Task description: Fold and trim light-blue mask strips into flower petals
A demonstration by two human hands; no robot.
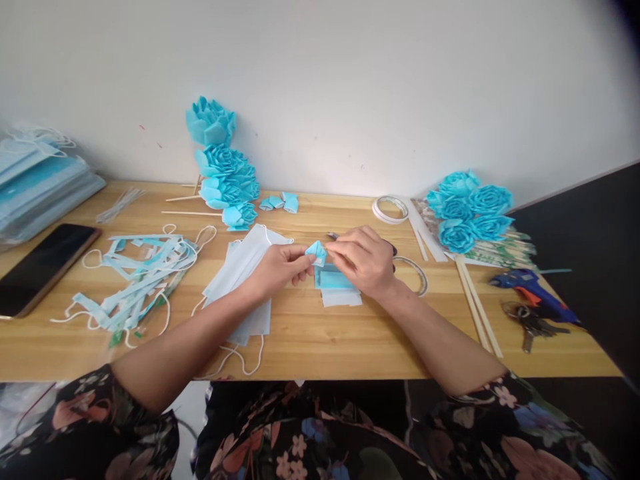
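Blue fold [315, 251] is mid-frame in the head view, above the table [310, 350], in the left hand [286, 265]. Left thumb and fingers pinch it. Right hand [367, 259] is just beside it, thumb and fingertips bunched together; can't tell if they grip its edge. Dark tool [333, 236] mostly hidden behind the right hand, tip showing; can't tell if held or lying there. Cut sheets [336, 280], blue and white, on the table below, partly behind the right hand. Masks [233, 283] overlap around the left forearm. Further left: tangled strips [145, 267], phone [47, 267] lying flat, mask stack [45, 190] behind it, white ties [120, 205] near the stack. By the wall, left of centre: left roses [227, 177] piled up, thin sticks poking out; small blue rolls [289, 202] just right of them. Right side: tape roll [383, 217] near the wall, right roses [457, 208] clustered, pale sticks [471, 303] side by side, blue glue gun [545, 297], keys [533, 327] right next to it.
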